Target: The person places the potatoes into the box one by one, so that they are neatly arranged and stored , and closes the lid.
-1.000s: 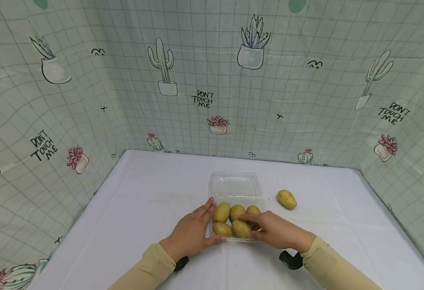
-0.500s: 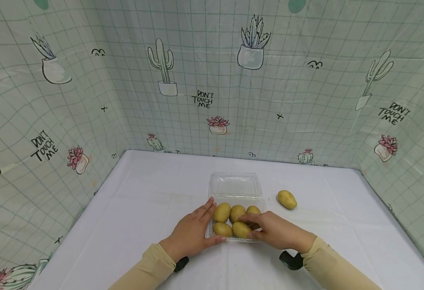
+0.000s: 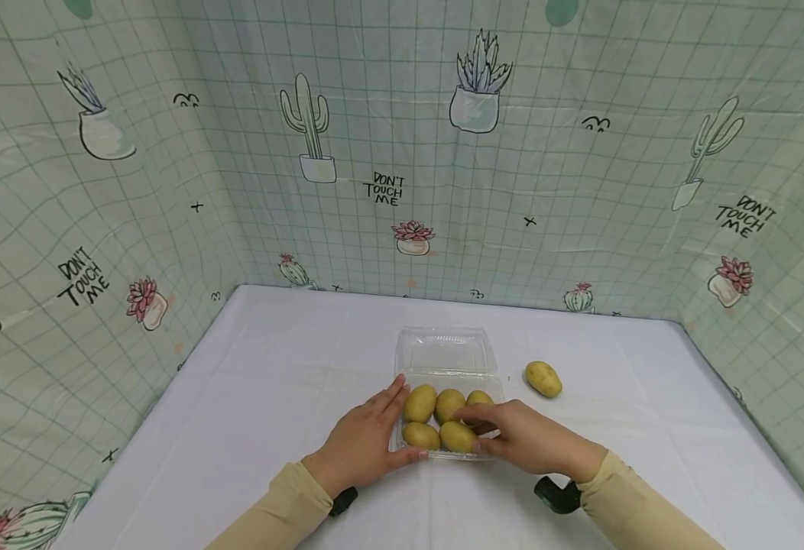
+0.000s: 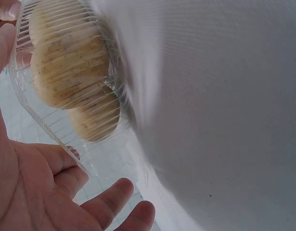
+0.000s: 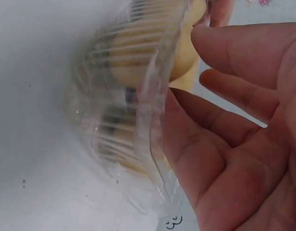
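Observation:
A clear plastic clamshell container stands with its lid folded back, several potatoes in its base. My left hand lies along its left side, fingers fairly straight, thumb at the front edge. The left wrist view shows those fingers at the rim. My right hand reaches over the right end and holds the front-right potato between thumb and fingers. In the right wrist view, some of the fingers dip inside the wall. Part of the back-right potato is hidden behind this hand.
One loose potato lies on the white tablecloth, right of the container. A patterned curtain closes off the back and both sides. Dark wrist-worn pieces show under the forearms.
The front-right potato has shifted very slightly toward the front under my right hand. My right forearm has moved a little to the right. The left hand stays in place.

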`<state>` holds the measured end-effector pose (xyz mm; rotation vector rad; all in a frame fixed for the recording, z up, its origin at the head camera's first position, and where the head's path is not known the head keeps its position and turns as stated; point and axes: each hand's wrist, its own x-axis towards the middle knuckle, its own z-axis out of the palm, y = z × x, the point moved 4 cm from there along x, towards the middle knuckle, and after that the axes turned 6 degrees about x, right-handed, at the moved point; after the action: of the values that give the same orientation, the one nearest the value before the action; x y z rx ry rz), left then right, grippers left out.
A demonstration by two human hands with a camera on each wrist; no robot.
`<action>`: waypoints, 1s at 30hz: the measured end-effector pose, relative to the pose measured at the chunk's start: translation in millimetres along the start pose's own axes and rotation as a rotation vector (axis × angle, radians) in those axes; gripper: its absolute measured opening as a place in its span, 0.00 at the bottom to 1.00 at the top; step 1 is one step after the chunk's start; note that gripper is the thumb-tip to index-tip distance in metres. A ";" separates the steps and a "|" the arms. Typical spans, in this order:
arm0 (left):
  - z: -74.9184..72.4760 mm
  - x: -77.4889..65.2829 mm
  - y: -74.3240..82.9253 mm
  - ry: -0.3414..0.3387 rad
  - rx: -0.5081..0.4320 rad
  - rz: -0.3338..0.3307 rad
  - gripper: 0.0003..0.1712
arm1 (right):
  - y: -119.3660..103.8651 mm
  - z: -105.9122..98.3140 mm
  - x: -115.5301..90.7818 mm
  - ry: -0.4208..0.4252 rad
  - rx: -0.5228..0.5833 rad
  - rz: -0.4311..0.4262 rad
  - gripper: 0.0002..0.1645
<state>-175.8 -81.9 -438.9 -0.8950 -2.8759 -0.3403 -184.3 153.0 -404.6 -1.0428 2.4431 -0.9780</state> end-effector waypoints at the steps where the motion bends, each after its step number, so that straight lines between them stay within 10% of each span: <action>1: 0.0 0.0 -0.1 -0.001 -0.002 0.000 0.55 | 0.0 -1.0 -0.8 0.003 0.011 -0.004 0.25; 16: -0.1 -0.1 0.4 0.001 -0.004 0.006 0.55 | 14.1 -34.0 -16.9 0.143 0.133 -0.031 0.23; 30: 0.1 0.0 -0.2 -0.005 -0.011 0.002 0.56 | 66.2 -73.4 -46.9 0.395 0.020 0.108 0.23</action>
<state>-175.9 -82.1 -439.0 -0.9013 -2.8808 -0.3548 -223.7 254.8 -397.0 -0.7580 2.7580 -1.2698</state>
